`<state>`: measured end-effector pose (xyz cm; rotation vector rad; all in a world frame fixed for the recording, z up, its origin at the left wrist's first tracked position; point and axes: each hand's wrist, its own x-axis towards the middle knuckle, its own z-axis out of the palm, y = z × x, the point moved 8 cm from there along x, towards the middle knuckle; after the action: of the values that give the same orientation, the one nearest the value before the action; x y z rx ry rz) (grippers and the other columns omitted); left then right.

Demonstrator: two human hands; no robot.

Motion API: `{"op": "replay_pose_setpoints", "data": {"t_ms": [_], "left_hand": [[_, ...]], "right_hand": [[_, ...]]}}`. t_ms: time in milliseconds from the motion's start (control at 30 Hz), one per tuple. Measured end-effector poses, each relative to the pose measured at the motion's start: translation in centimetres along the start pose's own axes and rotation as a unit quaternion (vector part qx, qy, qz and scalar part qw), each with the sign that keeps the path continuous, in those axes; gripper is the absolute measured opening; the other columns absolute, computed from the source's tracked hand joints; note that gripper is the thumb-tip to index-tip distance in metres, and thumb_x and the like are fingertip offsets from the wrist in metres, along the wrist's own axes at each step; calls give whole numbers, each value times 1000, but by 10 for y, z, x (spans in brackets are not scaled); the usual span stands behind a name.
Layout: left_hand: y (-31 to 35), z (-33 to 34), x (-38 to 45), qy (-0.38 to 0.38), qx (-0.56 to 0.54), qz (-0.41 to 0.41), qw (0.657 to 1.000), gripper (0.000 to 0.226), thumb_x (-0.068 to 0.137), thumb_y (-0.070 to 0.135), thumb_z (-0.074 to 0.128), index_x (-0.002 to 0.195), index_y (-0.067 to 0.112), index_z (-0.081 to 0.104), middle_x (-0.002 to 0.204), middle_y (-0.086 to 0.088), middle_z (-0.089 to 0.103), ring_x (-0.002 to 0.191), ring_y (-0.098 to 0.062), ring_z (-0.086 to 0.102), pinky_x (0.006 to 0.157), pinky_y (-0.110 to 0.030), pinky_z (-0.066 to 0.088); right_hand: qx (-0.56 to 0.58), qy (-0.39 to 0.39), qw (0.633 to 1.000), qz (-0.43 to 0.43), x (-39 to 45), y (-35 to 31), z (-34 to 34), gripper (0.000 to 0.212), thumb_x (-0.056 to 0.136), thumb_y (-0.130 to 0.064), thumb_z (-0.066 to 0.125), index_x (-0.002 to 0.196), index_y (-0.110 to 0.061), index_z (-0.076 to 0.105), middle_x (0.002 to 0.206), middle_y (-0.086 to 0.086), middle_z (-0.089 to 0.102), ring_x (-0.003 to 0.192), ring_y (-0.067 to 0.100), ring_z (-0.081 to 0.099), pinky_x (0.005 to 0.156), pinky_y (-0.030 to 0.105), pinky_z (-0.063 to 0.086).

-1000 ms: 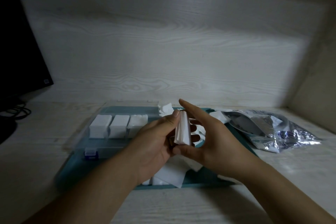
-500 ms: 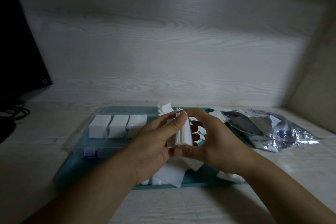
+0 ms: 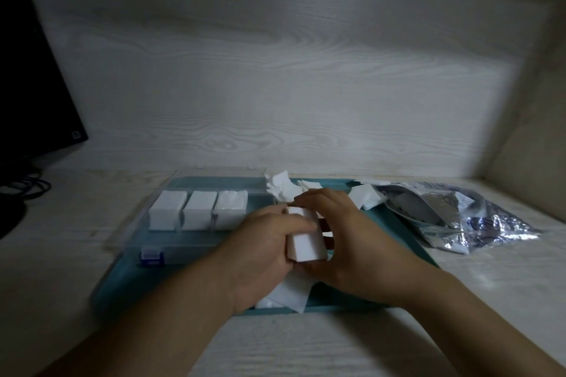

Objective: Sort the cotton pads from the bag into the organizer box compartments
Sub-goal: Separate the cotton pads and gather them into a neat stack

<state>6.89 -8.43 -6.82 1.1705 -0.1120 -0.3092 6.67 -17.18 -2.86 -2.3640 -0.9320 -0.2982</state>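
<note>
Both hands hold one white stack of cotton pads (image 3: 306,237) over the teal tray (image 3: 410,242). My left hand (image 3: 263,254) grips the stack's left side, thumb across its top. My right hand (image 3: 352,242) curls round it from the right, fingers over the far end. The clear organizer box (image 3: 171,242) lies in the tray's left half, with three compartments filled by white pad stacks (image 3: 199,213). Loose pads (image 3: 283,188) lie behind the hands and more (image 3: 288,295) under them. The silver bag (image 3: 465,214) lies open at the right.
A dark monitor (image 3: 33,86) and cables (image 3: 27,190) stand at the far left. A pale wood-grain wall rises behind the tray and another closes the right side. The box has a blue latch (image 3: 150,255) at its front edge.
The stack has turned from standing on edge to lying flatter and lower over the tray. Both hands have closed round it and dropped slightly.
</note>
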Motion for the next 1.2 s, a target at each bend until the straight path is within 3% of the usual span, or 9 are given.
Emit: {"op": "replay_pose_setpoints", "data": {"t_ms": [200,300,500,700,867,933,1033,1100,1200], "left_hand": [[-7,1,-2,18,27,4,999,38,71,10,68,109,8,69,103,-17,74,91,-24,72,73,-35,60],[-9,-1,-3,53,30,2,998,17,87,5,63,102,11,70,96,-14,74,87,-24,70,70,-35,56],[-6,-7,-5,118,107,24,987,35,92,13,62,66,30,78,79,-7,76,77,-18,73,90,-46,54],[-3,-7,-7,130,128,37,983,36,92,11,62,71,35,78,81,-4,77,91,-24,71,94,-49,53],[11,-5,-8,134,116,105,979,26,97,9,56,85,24,73,80,-2,76,77,-14,72,73,-37,57],[17,-10,-7,140,87,121,979,30,99,7,51,100,30,69,80,-2,75,68,-15,70,60,-32,54],[20,-23,-3,144,56,100,983,28,100,5,48,106,26,67,77,-10,67,55,-19,57,46,-29,45],[21,-27,-2,141,37,81,986,18,100,7,49,104,15,65,74,-11,64,51,-19,53,39,-24,38],[18,-29,-1,149,0,56,987,13,98,18,55,102,11,65,70,-10,64,46,-18,50,34,-20,32]], "right_hand": [[26,12,1000,-11,0,-1,-1,70,68,-25,85,128,-26,49,120,-12,45,114,13,48,92,38,49],[23,13,999,-24,0,-5,2,77,67,-28,87,132,-26,47,129,-13,43,122,12,44,97,37,47],[-26,34,997,-58,-1,-11,4,89,70,-32,84,145,-19,39,145,-7,36,136,11,33,108,35,39],[-26,78,993,-83,0,-10,2,62,73,-33,74,128,-17,50,130,-6,44,122,14,43,96,36,47],[14,81,994,-74,-2,-12,-3,68,76,-44,65,137,-22,45,136,-8,42,129,11,40,101,32,45],[76,74,994,-27,-2,-2,-13,73,79,-41,73,143,-30,38,139,-13,43,131,5,41,105,23,39],[131,147,979,63,-1,41,-42,55,84,-36,66,136,-36,48,131,-17,55,122,0,51,102,25,42],[98,197,965,139,-3,73,-54,39,90,-30,64,129,-29,58,121,-10,63,112,6,58,97,31,49],[-17,145,964,222,-7,96,-44,37,96,-28,58,133,-23,55,131,0,58,107,11,55,92,28,46]]}}
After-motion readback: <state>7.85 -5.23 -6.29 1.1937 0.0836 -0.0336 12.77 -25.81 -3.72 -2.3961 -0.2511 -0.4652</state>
